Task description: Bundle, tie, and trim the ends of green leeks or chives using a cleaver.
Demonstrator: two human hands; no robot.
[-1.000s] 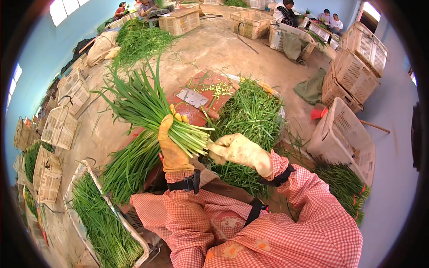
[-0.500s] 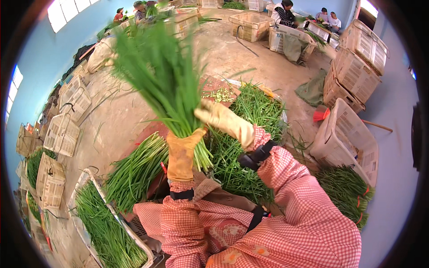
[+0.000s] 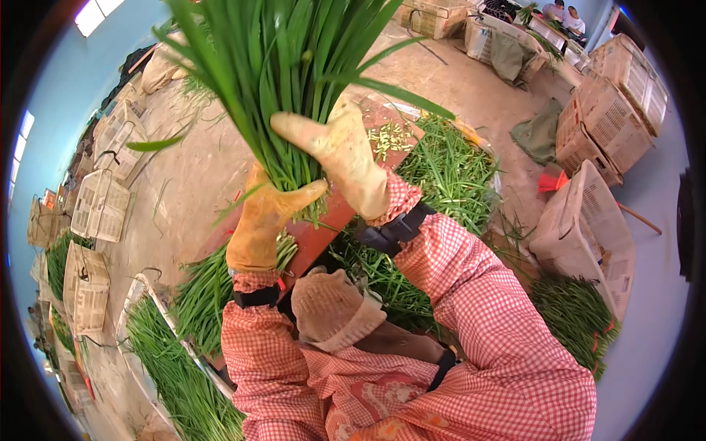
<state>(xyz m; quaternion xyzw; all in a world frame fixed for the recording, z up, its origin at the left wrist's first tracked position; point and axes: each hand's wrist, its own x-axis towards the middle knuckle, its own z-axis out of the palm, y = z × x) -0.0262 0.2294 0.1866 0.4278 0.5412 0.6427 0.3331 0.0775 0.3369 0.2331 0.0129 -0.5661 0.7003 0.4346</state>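
Note:
A thick bunch of garlic chives (image 3: 283,81) stands upright before me, its leaves fanning out at the top. My left hand (image 3: 268,217), in a stained tan glove, is closed round the lower stalks. Higher up, my right hand (image 3: 342,158) in a paler glove wraps the bunch from the right, its thumb across the front. Below the hands lies a reddish board (image 3: 323,239) with short cut stalk pieces (image 3: 390,140) at its far end. More chives (image 3: 202,294) lie left of the board, and a loose green heap (image 3: 448,173) spreads to its right.
A white crate (image 3: 151,283) full of chives stands at lower left. An open plastic crate (image 3: 585,228) is at right, beside tied bundles (image 3: 570,316) and a broom (image 3: 551,178). Stacked crates (image 3: 610,110) line the right wall. People (image 3: 566,18) sit at the far right.
Both hands have lifted the bunch up and away from me. My right hand has moved from beside the stalks to a hold round them. More of the reddish board shows.

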